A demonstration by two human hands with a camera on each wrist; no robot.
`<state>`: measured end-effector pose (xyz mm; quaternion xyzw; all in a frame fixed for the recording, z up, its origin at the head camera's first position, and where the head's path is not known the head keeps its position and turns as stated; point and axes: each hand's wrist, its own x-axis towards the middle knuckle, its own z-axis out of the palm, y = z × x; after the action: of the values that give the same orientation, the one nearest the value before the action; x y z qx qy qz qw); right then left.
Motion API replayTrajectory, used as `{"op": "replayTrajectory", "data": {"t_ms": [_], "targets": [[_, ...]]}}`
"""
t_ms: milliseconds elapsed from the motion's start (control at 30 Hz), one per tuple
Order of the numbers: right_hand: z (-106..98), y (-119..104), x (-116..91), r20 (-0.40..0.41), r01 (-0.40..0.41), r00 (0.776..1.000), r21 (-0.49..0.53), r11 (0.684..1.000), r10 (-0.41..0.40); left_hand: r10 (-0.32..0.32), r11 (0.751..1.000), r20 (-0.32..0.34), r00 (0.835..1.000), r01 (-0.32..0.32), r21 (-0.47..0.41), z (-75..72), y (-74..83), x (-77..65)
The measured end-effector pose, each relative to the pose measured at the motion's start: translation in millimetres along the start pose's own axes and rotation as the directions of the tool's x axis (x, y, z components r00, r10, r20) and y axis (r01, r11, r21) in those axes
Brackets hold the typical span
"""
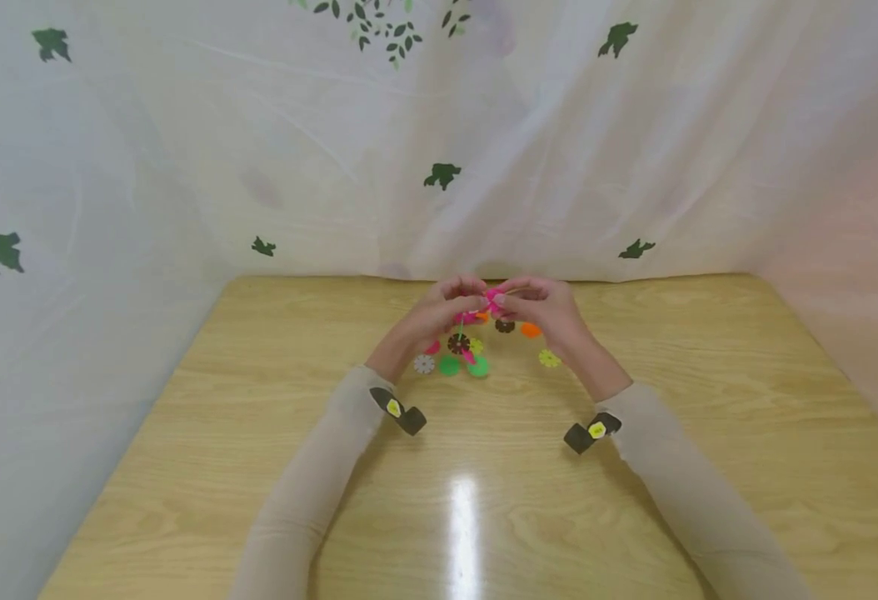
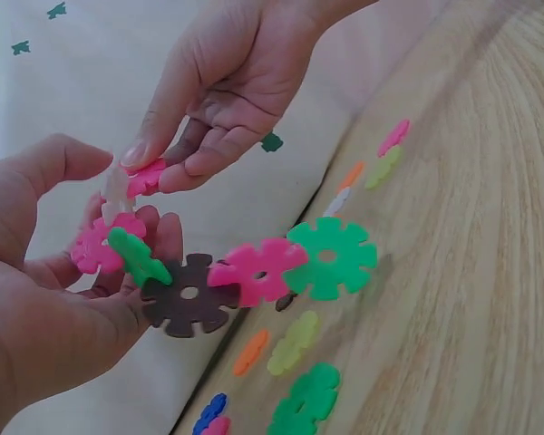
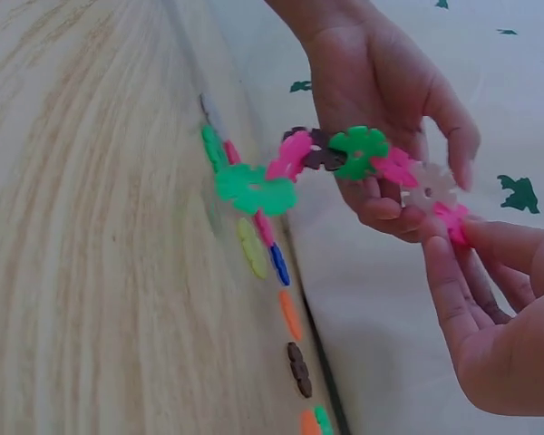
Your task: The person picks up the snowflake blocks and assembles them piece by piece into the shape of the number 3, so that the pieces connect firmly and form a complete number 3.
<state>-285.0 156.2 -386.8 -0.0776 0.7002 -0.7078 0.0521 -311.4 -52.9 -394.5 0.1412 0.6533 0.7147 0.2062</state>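
A chain of notched plastic snowflake discs hangs between the hands above the table's far side. From its free end come a green disc [image 2: 333,258], a pink disc [image 2: 260,272], a brown disc [image 2: 189,313], another green disc [image 3: 359,152], a pink one [image 2: 109,245] and a white one [image 3: 429,188]. The left hand [image 1: 442,312] holds the chain near its white end, fingers curled behind the discs. Between thumb and fingers, the right hand [image 1: 550,315] pinches a pink disc [image 3: 452,222] at the white disc's edge. Whether these two are slotted together I cannot tell.
Loose discs lie on the wooden table [image 1: 439,450] below the hands, among them a white disc [image 1: 424,363], a yellow disc [image 1: 549,358], an orange disc [image 1: 531,330] and a blue disc [image 3: 280,265]. A patterned curtain [image 1: 349,167] hangs behind the far edge.
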Motion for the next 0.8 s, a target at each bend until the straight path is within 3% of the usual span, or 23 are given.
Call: {"op": "replayTrajectory", "data": {"t_ms": [167, 333, 567, 800], "targets": [[-2.3, -4.4, 2.4, 0.058, 0.012, 0.998, -0.100, 0.995, -0.007, -0.004, 0.999, -0.017, 1.000, 0.004, 0.041, -1.0, -3.2, 2.5], [-5.4, -11.3, 4.2, 0.085, -0.040, 0.995, -0.203, 0.978, 0.058, 0.000, 0.998, -0.023, 1.000, 0.002, 0.067, -1.8, -6.1, 4.3], [-18.6, -19.5, 5.4, 0.144, -0.048, 0.983, -0.409, 0.911, 0.117, -0.004, 0.994, -0.052, 0.999, 0.010, 0.112, -1.6, -7.0, 4.5], [-39.6, -15.5, 4.3, 0.228, 0.021, 0.968, -0.500, 0.866, 0.108, 0.023, 0.991, -0.047, 0.999, -0.017, 0.131, -4.1, -9.5, 3.3]]}}
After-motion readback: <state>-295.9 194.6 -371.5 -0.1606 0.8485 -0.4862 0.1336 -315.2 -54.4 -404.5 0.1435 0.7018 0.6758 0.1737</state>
